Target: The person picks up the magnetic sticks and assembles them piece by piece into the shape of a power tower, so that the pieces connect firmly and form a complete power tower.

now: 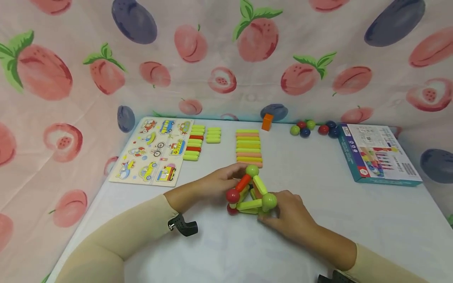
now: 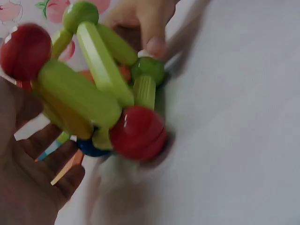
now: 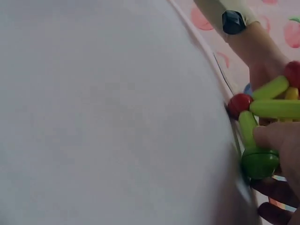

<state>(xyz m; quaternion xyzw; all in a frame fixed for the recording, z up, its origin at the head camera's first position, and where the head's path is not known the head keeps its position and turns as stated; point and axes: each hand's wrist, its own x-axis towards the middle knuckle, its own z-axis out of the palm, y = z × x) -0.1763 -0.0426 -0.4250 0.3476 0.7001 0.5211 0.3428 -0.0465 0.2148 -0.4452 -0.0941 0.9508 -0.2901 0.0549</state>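
Observation:
Between the two hands stands a frame built of chunky sticks and balls (image 1: 249, 205), mostly green sticks with a red one and green and red balls at the corners. My left hand (image 1: 216, 184) holds its far left side, fingers curving behind the sticks near a red ball (image 2: 26, 51). The right hand (image 1: 291, 216) pinches the near right corner, its thumb by a green ball (image 3: 259, 163) and fingers beneath. A blue ball (image 2: 93, 147) shows low on the frame in the left wrist view. The left fingers' exact contact is partly hidden.
A wooden vehicle puzzle board (image 1: 118, 173) lies at left. Beside it are green and red sticks (image 1: 192, 148), short green sticks (image 1: 214, 135), and a column of yellow, green and orange sticks (image 1: 249, 149). An orange block (image 1: 267, 122), loose balls (image 1: 305, 132) and a toy box (image 1: 382, 153) sit farther right.

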